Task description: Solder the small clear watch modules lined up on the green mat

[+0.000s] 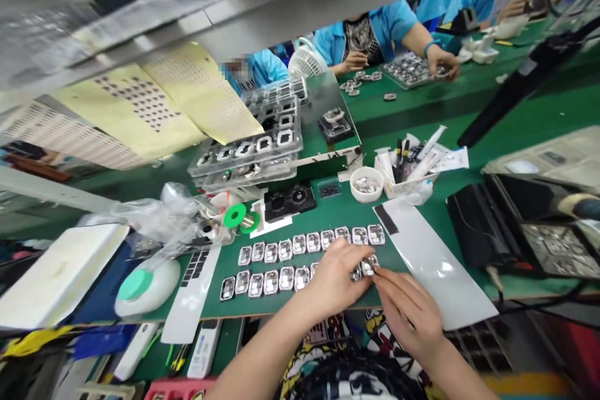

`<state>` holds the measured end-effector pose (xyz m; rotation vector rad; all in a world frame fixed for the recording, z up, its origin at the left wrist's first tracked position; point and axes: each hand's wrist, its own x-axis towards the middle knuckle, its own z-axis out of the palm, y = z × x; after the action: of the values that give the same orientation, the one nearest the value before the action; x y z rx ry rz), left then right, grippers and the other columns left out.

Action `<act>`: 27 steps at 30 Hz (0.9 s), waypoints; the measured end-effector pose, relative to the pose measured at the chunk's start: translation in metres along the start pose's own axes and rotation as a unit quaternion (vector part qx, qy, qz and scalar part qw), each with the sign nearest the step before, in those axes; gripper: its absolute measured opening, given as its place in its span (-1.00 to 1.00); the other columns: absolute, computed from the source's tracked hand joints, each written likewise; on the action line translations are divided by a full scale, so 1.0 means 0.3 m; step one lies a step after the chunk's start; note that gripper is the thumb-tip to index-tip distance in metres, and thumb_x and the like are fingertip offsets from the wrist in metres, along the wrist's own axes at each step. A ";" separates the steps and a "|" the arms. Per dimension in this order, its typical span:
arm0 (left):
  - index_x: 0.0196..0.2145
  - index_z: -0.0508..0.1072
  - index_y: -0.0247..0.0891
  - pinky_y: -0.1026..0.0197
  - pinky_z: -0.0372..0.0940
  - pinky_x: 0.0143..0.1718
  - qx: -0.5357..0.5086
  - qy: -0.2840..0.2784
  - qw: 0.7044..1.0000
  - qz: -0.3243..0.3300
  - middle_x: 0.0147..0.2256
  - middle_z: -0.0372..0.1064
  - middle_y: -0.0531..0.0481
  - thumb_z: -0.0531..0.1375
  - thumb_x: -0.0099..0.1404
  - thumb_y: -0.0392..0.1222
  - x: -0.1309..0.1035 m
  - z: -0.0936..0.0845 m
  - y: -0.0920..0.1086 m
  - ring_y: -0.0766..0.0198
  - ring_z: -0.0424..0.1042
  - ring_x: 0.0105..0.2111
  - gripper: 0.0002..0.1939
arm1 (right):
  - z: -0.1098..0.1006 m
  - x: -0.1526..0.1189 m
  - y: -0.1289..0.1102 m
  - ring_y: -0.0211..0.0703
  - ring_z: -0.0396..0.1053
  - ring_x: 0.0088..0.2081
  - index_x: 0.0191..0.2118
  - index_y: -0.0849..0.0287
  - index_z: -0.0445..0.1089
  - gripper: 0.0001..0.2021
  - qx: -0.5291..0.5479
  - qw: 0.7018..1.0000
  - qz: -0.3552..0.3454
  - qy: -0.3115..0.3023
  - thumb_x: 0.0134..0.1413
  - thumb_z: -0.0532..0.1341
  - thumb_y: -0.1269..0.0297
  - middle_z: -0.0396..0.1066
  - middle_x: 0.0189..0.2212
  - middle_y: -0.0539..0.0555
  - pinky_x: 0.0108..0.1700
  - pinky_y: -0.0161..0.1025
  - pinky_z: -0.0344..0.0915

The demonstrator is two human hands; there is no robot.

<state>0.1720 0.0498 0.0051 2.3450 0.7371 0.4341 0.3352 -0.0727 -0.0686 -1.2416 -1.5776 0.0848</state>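
Note:
Small square cases with rounded corners, pale rims and electronic parts inside, lie in two rows on the green bench (213, 307). My left hand (336, 275) curls over the right end of the nearer row, its thumb and forefinger closed about one square case (369, 264). From the right, the fingers of my right hand (410, 309) are pinched together at that same case's edge. Whatever lies between those right fingertips is too small to make out. Part of the nearer row is hidden under my left hand. Behind it stands the farther row of cases (299, 244).
A white bowl of small metal parts (366, 184), a syringe tray (412, 162) and solder spool (241, 217) stand behind the rows. Right are a white strip (440, 262) and black device (473, 231); left, a bottle (147, 287). Stacked clear trays (248, 150) rise behind. Co-workers sit opposite.

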 end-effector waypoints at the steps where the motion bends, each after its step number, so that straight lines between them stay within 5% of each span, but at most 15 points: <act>1: 0.16 0.44 -0.12 -0.05 0.33 0.03 0.003 0.000 1.000 -0.003 0.02 0.55 -0.01 0.32 0.30 -0.27 0.001 -0.001 -0.001 0.06 0.40 -0.06 -0.52 | 0.005 0.000 0.003 0.06 0.56 -0.02 0.14 0.12 0.49 -0.52 0.002 1.000 0.008 0.014 0.14 0.27 0.64 0.56 0.03 0.22 -0.09 0.02 0.57; 8: 0.14 0.45 -0.10 -0.06 0.31 0.07 -0.016 0.002 1.000 -0.008 0.00 0.54 -0.01 0.33 0.29 -0.27 -0.004 0.012 -0.007 0.06 0.41 -0.05 -0.53 | 0.001 0.003 -0.013 0.06 0.59 -0.11 0.04 0.11 0.53 -0.60 -0.007 0.999 0.026 0.041 0.11 0.29 0.61 0.59 -0.08 0.19 -0.16 -0.01 0.59; 17: 0.12 0.46 -0.12 0.00 0.31 -0.01 -0.004 0.005 1.000 -0.005 -0.02 0.55 0.03 0.28 0.19 -0.42 -0.001 0.014 -0.006 0.07 0.36 -0.08 -0.46 | -0.001 0.007 -0.002 0.09 0.53 -0.07 0.18 0.10 0.45 -0.48 -0.012 0.999 -0.027 -0.036 0.13 0.26 0.64 0.53 0.02 0.25 -0.16 0.05 0.57; 27: 0.13 0.46 -0.12 -0.04 0.29 0.04 -0.005 0.001 1.000 -0.005 -0.01 0.55 0.00 0.31 0.27 -0.32 -0.001 0.013 -0.005 0.05 0.39 -0.06 -0.53 | 0.007 -0.017 -0.002 0.09 0.54 -0.08 0.14 0.13 0.48 -0.50 -0.021 1.000 -0.008 0.015 0.09 0.29 0.66 0.55 -0.02 0.24 -0.15 0.05 0.55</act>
<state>0.1731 0.0488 0.0010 2.3298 0.7461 0.4345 0.3328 -0.0756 -0.0726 -1.2569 -1.5696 0.0237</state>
